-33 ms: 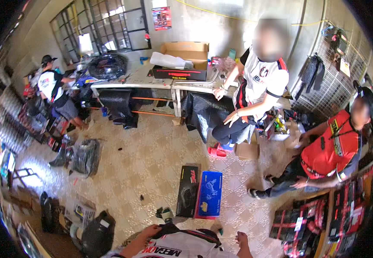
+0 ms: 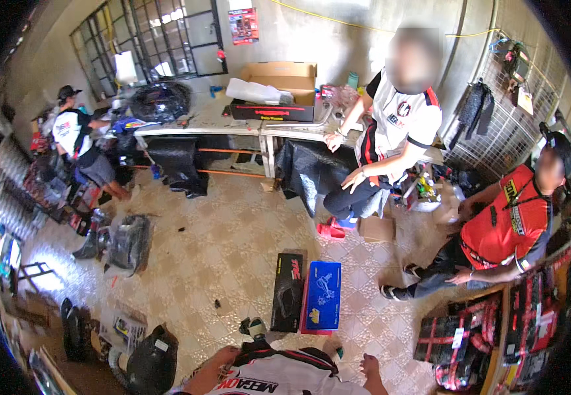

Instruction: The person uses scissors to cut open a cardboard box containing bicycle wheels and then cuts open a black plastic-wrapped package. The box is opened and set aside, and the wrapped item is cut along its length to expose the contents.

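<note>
My left hand (image 2: 223, 361) is low at the left side of my white, black and red shirt (image 2: 279, 370), its fingers loosely stretched out beside the cloth. On the other side of the shirt, my right hand (image 2: 369, 366) hangs with fingers slightly bent and apart. Neither hand shows anything in it. In front of me on the tiled floor lie a long black box (image 2: 288, 291) and a blue box (image 2: 323, 296), side by side. The blue one rests on something with a red edge.
A co-worker in a white shirt (image 2: 401, 125) sits against the workbench (image 2: 200, 131); another in red (image 2: 506, 217) is at the right. A third person (image 2: 75, 135) works far left. An open carton (image 2: 279, 79) stands on the bench. Wrapped boxes (image 2: 457, 339) are stacked lower right; a black bag-like item (image 2: 152, 362) lies lower left.
The view has shifted very slightly. My hands stay beside my shirt, and the boxes and people keep their places.
</note>
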Tool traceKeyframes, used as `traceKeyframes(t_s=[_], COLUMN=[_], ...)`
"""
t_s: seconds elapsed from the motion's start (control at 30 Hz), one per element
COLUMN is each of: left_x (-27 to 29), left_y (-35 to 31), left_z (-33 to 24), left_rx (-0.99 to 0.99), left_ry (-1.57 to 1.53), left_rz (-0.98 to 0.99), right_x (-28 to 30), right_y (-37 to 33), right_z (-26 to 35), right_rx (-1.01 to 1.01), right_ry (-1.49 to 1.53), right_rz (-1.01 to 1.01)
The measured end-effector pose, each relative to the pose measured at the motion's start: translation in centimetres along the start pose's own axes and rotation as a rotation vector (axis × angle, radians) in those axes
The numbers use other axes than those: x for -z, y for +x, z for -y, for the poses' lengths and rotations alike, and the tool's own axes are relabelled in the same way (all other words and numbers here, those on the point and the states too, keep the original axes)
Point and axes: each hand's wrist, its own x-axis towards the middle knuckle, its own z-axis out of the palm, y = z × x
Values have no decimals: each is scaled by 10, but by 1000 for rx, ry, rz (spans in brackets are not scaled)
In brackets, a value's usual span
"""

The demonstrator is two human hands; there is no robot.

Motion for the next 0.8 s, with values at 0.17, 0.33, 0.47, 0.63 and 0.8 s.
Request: traceKeyframes(t_s=[0.17, 0.33, 0.47, 0.63, 0.8], left_x=[51, 163, 227, 268, 243], left_y=[-33, 0, 72, 140, 151], left_z=[219, 264, 184, 9, -113], left_rx=[223, 341, 330, 33, -197], left_ry=[-193, 76, -666, -520, -322], left_rz=[-450, -477, -710, -545, -340], right_x=[-117, -193, -175, -111, -57], right_y=[-41, -62, -86, -120, -120], right_z=[21, 90, 130, 111, 32], right_rx=[16, 367, 447, 338, 160], right_ry=[-185, -405, -345, -83, -47], right_rz=[108, 214, 59, -182, -200])
